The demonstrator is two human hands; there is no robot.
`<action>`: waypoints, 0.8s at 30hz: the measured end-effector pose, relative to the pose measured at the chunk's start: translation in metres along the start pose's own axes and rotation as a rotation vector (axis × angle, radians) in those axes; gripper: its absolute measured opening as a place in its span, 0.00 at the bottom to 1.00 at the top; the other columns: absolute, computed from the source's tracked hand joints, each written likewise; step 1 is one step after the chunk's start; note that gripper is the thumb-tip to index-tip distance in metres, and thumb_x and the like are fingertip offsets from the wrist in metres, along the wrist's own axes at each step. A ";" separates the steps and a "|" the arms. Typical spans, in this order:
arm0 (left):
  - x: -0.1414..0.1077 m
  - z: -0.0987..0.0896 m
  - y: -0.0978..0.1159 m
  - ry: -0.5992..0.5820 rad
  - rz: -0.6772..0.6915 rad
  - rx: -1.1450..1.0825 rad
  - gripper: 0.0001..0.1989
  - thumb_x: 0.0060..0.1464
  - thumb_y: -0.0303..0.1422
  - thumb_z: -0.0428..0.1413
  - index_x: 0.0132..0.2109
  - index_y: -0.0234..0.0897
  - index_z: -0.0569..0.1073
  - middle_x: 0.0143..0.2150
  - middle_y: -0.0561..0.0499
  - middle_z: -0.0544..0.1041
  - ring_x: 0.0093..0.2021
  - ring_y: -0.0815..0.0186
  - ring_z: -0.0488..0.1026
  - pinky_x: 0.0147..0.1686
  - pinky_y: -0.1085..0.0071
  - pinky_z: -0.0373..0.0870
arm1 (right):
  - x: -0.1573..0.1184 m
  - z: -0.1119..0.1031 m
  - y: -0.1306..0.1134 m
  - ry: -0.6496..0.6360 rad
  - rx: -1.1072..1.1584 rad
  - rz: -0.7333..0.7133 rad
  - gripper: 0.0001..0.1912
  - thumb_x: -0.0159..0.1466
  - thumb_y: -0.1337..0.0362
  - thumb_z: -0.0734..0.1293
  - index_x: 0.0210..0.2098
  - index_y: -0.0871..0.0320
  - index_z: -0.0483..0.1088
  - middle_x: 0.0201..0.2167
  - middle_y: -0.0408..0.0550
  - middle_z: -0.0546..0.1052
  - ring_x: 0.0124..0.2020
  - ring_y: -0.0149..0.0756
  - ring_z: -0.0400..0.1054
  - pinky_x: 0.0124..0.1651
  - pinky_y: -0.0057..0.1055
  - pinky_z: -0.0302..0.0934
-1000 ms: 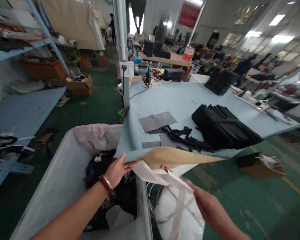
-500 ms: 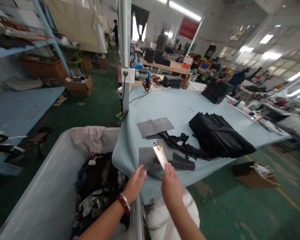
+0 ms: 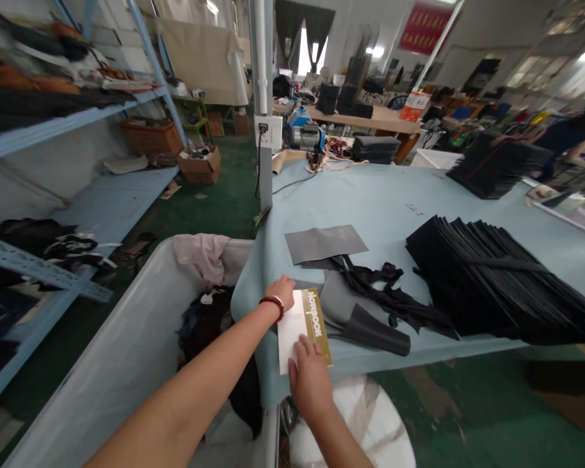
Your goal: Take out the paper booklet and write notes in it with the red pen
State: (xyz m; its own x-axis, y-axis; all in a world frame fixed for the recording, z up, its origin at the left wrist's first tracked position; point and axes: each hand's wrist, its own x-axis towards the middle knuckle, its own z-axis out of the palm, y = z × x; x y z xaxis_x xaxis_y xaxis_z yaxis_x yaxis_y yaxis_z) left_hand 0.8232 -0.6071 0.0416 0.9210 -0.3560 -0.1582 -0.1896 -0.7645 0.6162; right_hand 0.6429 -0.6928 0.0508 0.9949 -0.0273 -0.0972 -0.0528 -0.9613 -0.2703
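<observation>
A notebook (image 3: 316, 325) with a white and gold cover lies at the near left corner of the blue-covered table (image 3: 370, 188), over grey sheet pieces. My left hand (image 3: 280, 292), with a red bracelet at the wrist, has its fingers closed at the notebook's upper left edge. Across the lower part of the cover rests my right hand (image 3: 311, 377), its thumb and fingers apart. Beside the notebook are a curled dark sheet (image 3: 377, 330) and tangled black strips (image 3: 370, 283). A flat grey sheet (image 3: 326, 244) lies beyond.
A large stack of black pieces (image 3: 468, 279) stands on the table at right, another stack (image 3: 497, 166) behind it. A grey bin (image 3: 146, 325) with dark cloth adjoins the left edge. A post (image 3: 266, 162), shelving (image 3: 107, 201) and a white round stool (image 3: 361, 429) surround the table.
The notebook was raised and tilted in my right hand; it now lies cover up on the table. My left hand has moved forward to its edge. The view has swung left and closer.
</observation>
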 end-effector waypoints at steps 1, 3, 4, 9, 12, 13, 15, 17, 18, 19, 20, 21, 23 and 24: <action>0.004 0.000 0.001 -0.023 -0.002 0.011 0.15 0.50 0.22 0.50 0.44 0.36 0.75 0.49 0.40 0.69 0.47 0.55 0.70 0.49 0.63 0.63 | 0.000 0.001 0.002 0.003 0.015 -0.005 0.18 0.61 0.72 0.59 0.51 0.64 0.66 0.56 0.56 0.65 0.56 0.50 0.57 0.58 0.43 0.52; 0.008 0.000 0.001 -0.056 -0.009 0.025 0.13 0.48 0.22 0.52 0.40 0.36 0.76 0.49 0.41 0.68 0.43 0.57 0.72 0.46 0.65 0.65 | 0.002 0.000 0.008 0.011 0.044 -0.007 0.17 0.62 0.71 0.60 0.51 0.63 0.66 0.55 0.55 0.66 0.54 0.48 0.59 0.58 0.40 0.53; 0.009 -0.001 0.000 -0.067 -0.015 0.027 0.12 0.46 0.22 0.53 0.38 0.36 0.76 0.49 0.42 0.68 0.43 0.58 0.72 0.46 0.66 0.65 | 0.004 -0.002 0.012 0.016 0.056 -0.005 0.17 0.62 0.70 0.60 0.50 0.63 0.66 0.54 0.55 0.67 0.53 0.46 0.60 0.57 0.38 0.54; 0.002 -0.011 -0.005 0.026 -0.143 0.025 0.13 0.50 0.25 0.53 0.45 0.35 0.71 0.50 0.42 0.67 0.43 0.62 0.72 0.45 0.71 0.65 | 0.048 -0.027 0.032 0.073 0.047 0.042 0.14 0.67 0.68 0.55 0.49 0.62 0.67 0.43 0.53 0.72 0.44 0.40 0.65 0.49 0.35 0.60; -0.028 -0.007 -0.006 0.132 -0.281 0.046 0.16 0.54 0.30 0.50 0.50 0.31 0.66 0.50 0.37 0.67 0.46 0.57 0.71 0.47 0.65 0.65 | 0.099 -0.038 0.028 0.070 0.005 0.018 0.13 0.68 0.66 0.57 0.50 0.60 0.66 0.47 0.51 0.70 0.49 0.41 0.63 0.52 0.42 0.57; -0.043 -0.001 -0.003 0.159 -0.291 0.059 0.16 0.55 0.31 0.50 0.50 0.31 0.66 0.51 0.37 0.67 0.48 0.56 0.70 0.48 0.64 0.65 | 0.117 -0.039 0.022 0.041 -0.002 -0.007 0.12 0.68 0.64 0.58 0.50 0.58 0.66 0.48 0.50 0.69 0.50 0.40 0.62 0.52 0.42 0.57; -0.079 0.020 0.005 0.222 -0.246 0.099 0.17 0.54 0.30 0.51 0.51 0.31 0.66 0.54 0.38 0.67 0.54 0.56 0.66 0.54 0.63 0.61 | 0.150 -0.036 0.007 -0.060 -0.024 -0.026 0.12 0.67 0.59 0.61 0.44 0.59 0.69 0.45 0.49 0.71 0.48 0.40 0.64 0.51 0.43 0.59; -0.116 0.046 0.015 0.277 -0.157 0.147 0.28 0.52 0.33 0.53 0.59 0.31 0.60 0.63 0.37 0.57 0.62 0.53 0.57 0.58 0.60 0.57 | 0.175 -0.029 -0.006 -0.173 -0.058 0.002 0.13 0.66 0.56 0.63 0.39 0.60 0.70 0.41 0.49 0.73 0.45 0.40 0.66 0.50 0.45 0.60; -0.132 0.060 0.020 0.274 -0.098 0.162 0.35 0.50 0.36 0.56 0.63 0.31 0.55 0.66 0.36 0.51 0.65 0.50 0.50 0.60 0.57 0.55 | 0.185 -0.026 -0.011 -0.227 -0.074 0.026 0.13 0.65 0.56 0.64 0.38 0.61 0.70 0.39 0.48 0.73 0.43 0.40 0.67 0.49 0.45 0.61; -0.146 0.072 0.025 0.266 -0.045 0.173 0.42 0.47 0.40 0.59 0.65 0.32 0.52 0.68 0.37 0.47 0.67 0.47 0.45 0.61 0.53 0.53 | 0.193 -0.023 -0.015 -0.279 -0.087 0.053 0.13 0.64 0.56 0.65 0.37 0.61 0.70 0.38 0.48 0.73 0.42 0.39 0.68 0.48 0.44 0.62; -0.156 0.082 0.028 0.264 -0.012 0.182 0.46 0.44 0.43 0.60 0.66 0.35 0.50 0.69 0.39 0.44 0.67 0.45 0.41 0.61 0.50 0.51 | 0.199 -0.021 -0.016 -0.328 -0.096 0.077 0.13 0.64 0.56 0.65 0.37 0.62 0.70 0.37 0.48 0.73 0.40 0.38 0.68 0.47 0.43 0.63; -0.163 0.089 0.030 0.264 0.008 0.188 0.49 0.42 0.44 0.61 0.67 0.37 0.48 0.70 0.40 0.42 0.68 0.44 0.39 0.61 0.48 0.50 | 0.205 -0.020 -0.017 -0.375 -0.100 0.098 0.13 0.64 0.57 0.66 0.37 0.62 0.70 0.37 0.48 0.73 0.39 0.37 0.69 0.45 0.41 0.64; -0.168 0.095 0.030 0.287 -0.009 0.195 0.49 0.41 0.42 0.63 0.67 0.39 0.48 0.70 0.42 0.41 0.68 0.44 0.37 0.61 0.47 0.50 | 0.216 -0.021 -0.016 -0.449 -0.103 0.131 0.12 0.64 0.58 0.66 0.36 0.62 0.70 0.35 0.47 0.73 0.36 0.36 0.69 0.41 0.37 0.66; -0.168 0.095 0.028 0.300 -0.026 0.191 0.49 0.41 0.39 0.64 0.67 0.39 0.48 0.70 0.42 0.40 0.68 0.45 0.37 0.61 0.47 0.51 | 0.221 -0.023 -0.015 -0.471 -0.103 0.142 0.12 0.63 0.58 0.67 0.36 0.63 0.70 0.35 0.47 0.73 0.35 0.35 0.69 0.39 0.36 0.66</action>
State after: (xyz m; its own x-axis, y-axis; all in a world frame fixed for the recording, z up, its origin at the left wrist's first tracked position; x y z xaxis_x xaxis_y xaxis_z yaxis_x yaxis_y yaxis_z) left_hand 0.6305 -0.6200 0.0123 0.9800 -0.1829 0.0788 -0.1986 -0.8682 0.4548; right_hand 0.8655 -0.6908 0.0551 0.8302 -0.0560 -0.5547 -0.1525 -0.9798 -0.1293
